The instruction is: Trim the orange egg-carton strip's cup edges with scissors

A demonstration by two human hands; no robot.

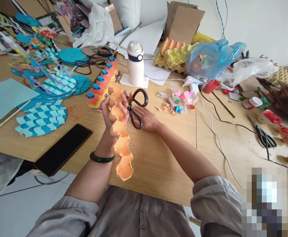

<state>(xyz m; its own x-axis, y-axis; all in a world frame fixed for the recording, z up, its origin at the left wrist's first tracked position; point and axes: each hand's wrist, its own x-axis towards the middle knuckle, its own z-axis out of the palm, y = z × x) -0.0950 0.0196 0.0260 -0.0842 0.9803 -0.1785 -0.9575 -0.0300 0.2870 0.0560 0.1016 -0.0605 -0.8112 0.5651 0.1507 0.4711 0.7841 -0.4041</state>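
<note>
My left hand point(110, 110) is closed round the upper part of an orange egg-carton strip point(121, 144), which hangs down in a wavy row of cups over the wooden table point(158, 158). My right hand point(146, 118) grips black-handled scissors point(136, 107) by their loops, blades pointing toward the strip's top edge beside my left fingers. Just behind the strip lies an orange caterpillar-like craft with blue dots point(101, 85).
A black phone point(63, 148) lies at the table's front left. Blue woven paper discs point(41, 118) lie on the left, a white bear-lid bottle point(135, 64) behind. Yellow egg cartons point(173, 54), a blue plastic bag point(210, 57), a white cable point(215, 135) and another pair of scissors point(264, 136) crowd the right.
</note>
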